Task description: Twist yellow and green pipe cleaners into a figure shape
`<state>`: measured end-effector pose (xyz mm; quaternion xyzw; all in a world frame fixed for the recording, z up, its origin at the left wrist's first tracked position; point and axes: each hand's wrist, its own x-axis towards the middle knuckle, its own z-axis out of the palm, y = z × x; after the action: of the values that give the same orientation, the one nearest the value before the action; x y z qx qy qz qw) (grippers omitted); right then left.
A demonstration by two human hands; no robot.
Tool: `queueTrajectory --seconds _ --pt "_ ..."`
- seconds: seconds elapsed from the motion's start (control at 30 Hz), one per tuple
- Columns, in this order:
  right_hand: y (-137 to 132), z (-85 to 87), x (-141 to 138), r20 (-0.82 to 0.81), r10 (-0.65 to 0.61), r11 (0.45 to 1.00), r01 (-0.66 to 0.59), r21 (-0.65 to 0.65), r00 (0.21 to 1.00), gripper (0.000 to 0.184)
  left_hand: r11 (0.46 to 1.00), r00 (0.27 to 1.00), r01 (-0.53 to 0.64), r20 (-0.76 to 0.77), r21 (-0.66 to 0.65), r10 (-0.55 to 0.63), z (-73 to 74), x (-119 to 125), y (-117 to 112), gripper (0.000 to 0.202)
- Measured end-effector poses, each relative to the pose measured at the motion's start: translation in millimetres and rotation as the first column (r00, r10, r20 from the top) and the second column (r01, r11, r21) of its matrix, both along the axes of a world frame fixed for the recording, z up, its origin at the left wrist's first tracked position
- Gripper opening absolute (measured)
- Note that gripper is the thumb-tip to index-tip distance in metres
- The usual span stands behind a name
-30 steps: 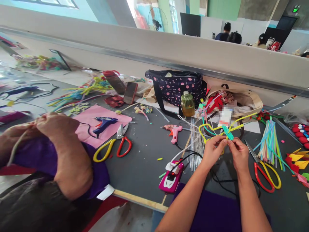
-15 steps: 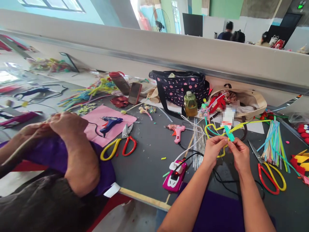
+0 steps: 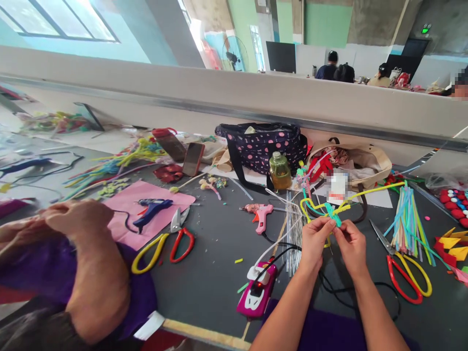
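My left hand (image 3: pixel 315 242) and my right hand (image 3: pixel 351 247) are close together, thumbs and fingertips pinching a teal fuzzy pipe cleaner (image 3: pixel 333 215). It looks bent or wound into a short bundle, though the fingers hide its lower end. Yellow pipe cleaner (image 3: pixel 373 189) runs out from this piece to the right, and more yellow loops lie just behind my left hand. Right of my right hand, scissors (image 3: pixel 393 253) with red and yellow handles rest on the dark table. Beyond them is a bundle of pastel pipe cleaners (image 3: pixel 406 219).
A pink glue gun (image 3: pixel 260 214) and magenta power strip (image 3: pixel 258 292) with cables lie left of my arms. Behind stand a bottle (image 3: pixel 280 171), a dark patterned bag (image 3: pixel 268 146) and a beige bag (image 3: pixel 382 163). A co-worker's hands (image 3: pixel 76 217) are at left, near scissors (image 3: pixel 179 226) and a blue glue gun (image 3: pixel 153 209).
The camera view has shifted, so the scene sits lower and further left. My hands still pinch the teal pipe cleaner, with the fingers now covering more of its lower end.
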<state>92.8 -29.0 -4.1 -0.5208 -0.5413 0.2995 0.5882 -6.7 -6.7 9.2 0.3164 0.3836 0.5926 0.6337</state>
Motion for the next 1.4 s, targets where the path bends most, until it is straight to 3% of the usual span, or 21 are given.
queueTrajectory --seconds 0.3,0.53,0.73,0.87,1.13,1.3,1.4 --pt "4 -9.9 4 -0.251 -0.141 0.989 0.122 -0.088 0.958 0.035 1.0 0.995 0.004 -0.104 0.024 -0.002 -3.6 -2 4 0.028" --pt "7 -6.3 13 -0.129 -0.017 0.999 0.012 -0.039 0.991 0.028 0.984 0.962 0.05 -0.274 0.169 -0.001 -9.4 3 2 0.024" --pt "5 2.7 10 -0.052 0.078 0.996 -0.08 -0.036 0.996 0.027 0.998 0.997 0.056 -0.045 -0.011 -0.057 -5.7 -1 4 0.025" --pt "3 1.8 4 -0.042 0.091 0.995 -0.093 -0.031 0.995 0.026 0.994 0.996 0.089 -0.005 -0.061 -0.089 -2.3 -5 4 0.027" --pt "3 -11.2 1 -0.118 -0.182 0.982 0.173 -0.082 0.976 0.027 0.966 0.948 0.234 0.246 -0.113 -0.201 -9.1 9 -2 0.026" --pt "8 -17.7 13 -0.201 -0.19 0.976 0.163 -0.144 0.961 0.029 0.949 0.907 0.308 0.32 -0.066 -0.272 -10.1 17 -7 0.021" --pt "12 -21.3 19 -0.2 -0.195 0.975 0.168 -0.147 0.96 0.03 0.952 0.917 0.305 0.274 -0.011 -0.291 -9.9 18 -10 0.016"
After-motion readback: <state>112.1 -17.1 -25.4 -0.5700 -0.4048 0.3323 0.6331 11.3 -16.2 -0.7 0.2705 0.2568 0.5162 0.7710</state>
